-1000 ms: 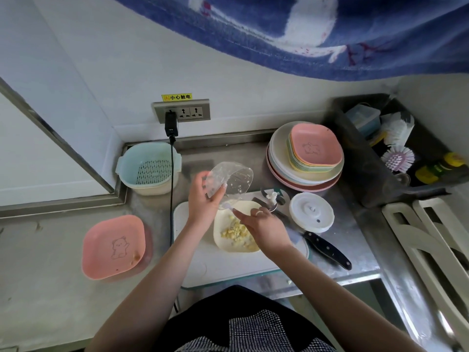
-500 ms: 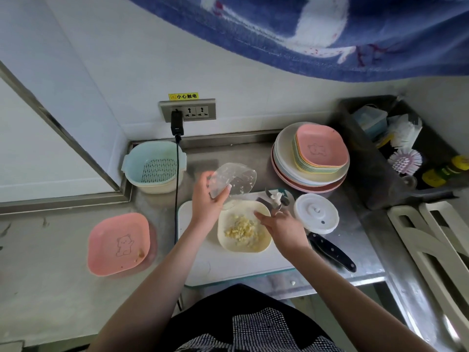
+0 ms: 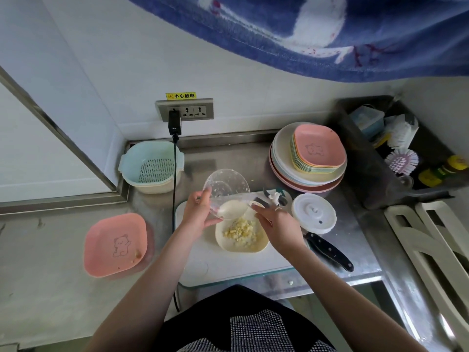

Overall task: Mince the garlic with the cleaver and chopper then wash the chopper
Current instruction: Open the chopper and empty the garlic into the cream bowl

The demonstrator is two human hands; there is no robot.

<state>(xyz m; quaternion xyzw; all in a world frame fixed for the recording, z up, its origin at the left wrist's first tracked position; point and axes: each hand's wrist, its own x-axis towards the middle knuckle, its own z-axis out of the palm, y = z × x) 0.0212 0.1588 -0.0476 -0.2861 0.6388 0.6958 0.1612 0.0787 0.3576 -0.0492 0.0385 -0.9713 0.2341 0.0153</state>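
Clear chopper bowl (image 3: pixel 226 191) gripped by left hand (image 3: pixel 196 216), tilted over cream dish (image 3: pixel 242 236); right hand (image 3: pixel 278 224) fingers straight at rim.

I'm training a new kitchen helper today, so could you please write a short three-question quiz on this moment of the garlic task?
1. True or false: the minced garlic lies in the cream dish.
2. Which hand holds the clear chopper bowl? A) left hand B) right hand
3. Fill in: the white chopper lid rests on the counter, just beyond the black ______ of the cleaver.

Key: 1 true; 2 A; 3 handle.
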